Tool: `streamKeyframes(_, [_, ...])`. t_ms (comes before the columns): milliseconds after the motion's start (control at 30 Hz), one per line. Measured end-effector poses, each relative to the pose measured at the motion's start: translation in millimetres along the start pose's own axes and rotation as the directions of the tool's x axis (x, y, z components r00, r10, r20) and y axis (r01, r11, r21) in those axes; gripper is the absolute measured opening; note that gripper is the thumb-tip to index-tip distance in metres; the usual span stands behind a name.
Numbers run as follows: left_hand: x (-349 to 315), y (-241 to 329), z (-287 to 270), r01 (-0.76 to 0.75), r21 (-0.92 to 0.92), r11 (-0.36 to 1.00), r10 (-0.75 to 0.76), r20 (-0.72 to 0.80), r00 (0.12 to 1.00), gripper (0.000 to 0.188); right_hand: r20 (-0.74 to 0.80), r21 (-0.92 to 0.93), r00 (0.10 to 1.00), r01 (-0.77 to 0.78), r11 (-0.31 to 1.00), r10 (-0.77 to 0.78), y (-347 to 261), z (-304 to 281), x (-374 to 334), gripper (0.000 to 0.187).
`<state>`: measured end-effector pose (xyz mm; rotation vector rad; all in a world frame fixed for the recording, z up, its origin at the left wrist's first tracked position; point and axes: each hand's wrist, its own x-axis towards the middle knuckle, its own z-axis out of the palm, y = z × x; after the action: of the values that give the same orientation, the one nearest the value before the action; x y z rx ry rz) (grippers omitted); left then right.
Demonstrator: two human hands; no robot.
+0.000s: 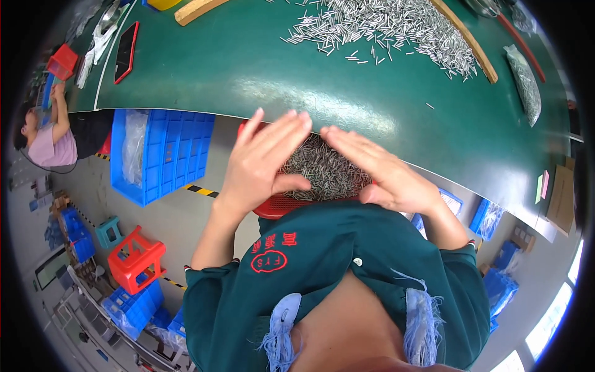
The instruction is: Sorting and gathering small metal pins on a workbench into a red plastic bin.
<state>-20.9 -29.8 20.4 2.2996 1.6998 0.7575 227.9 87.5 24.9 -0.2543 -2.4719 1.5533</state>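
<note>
A red basket [280, 208] full of small metal pins [325, 168] sits against my body, just under the near edge of the green table [217, 68]. Over its left side is my left hand [257, 162], fingers stretched out toward the table edge, thumb pointing inward. My right hand [387, 173] slants across the basket's right side, also with straight fingers and nothing gripped. Both hands are at the pins' sides; whether the palms touch them is hidden. Farther off, a wide heap of loose silver pins [384, 28] lies spread on the tabletop.
Wooden bars [468, 40] lie along the heap's right and at the far left. A filled clear bag [524, 84] rests at the right, a red-edged phone [127, 53] at the left. Blue crates [180, 149] and a red stool [136, 257] stand left; another person [56, 139] sits there.
</note>
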Motion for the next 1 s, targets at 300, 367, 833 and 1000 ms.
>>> streamKeyframes(300, [69.7,-17.1,34.5,0.074,0.19,0.979,-0.078,0.013,0.997,0.085,-0.51,-0.669,0.833,-0.54,0.511,0.214,31.4,-26.3,-57.1,0.11])
streamKeyframes(367, [92.1,-15.4,51.6,0.02,0.18,0.983,-0.017,-0.02,1.0,0.083,-0.48,-0.66,0.858,-0.49,0.569,0.183,34.8,-27.5,-50.9,0.111])
streamKeyframes(833, [119.0,-17.7,43.5,-0.061,0.374,0.926,0.049,0.042,0.998,0.06,-0.417,-0.738,0.905,-0.387,0.553,0.078,64.7,-53.6,9.2,0.097])
streamKeyframes(1000, [139.4,-35.5,59.2,-0.056,0.316,0.947,0.091,-0.096,0.991,0.038,-0.405,-0.713,0.912,-0.362,0.601,0.068,57.4,-47.5,5.0,0.097])
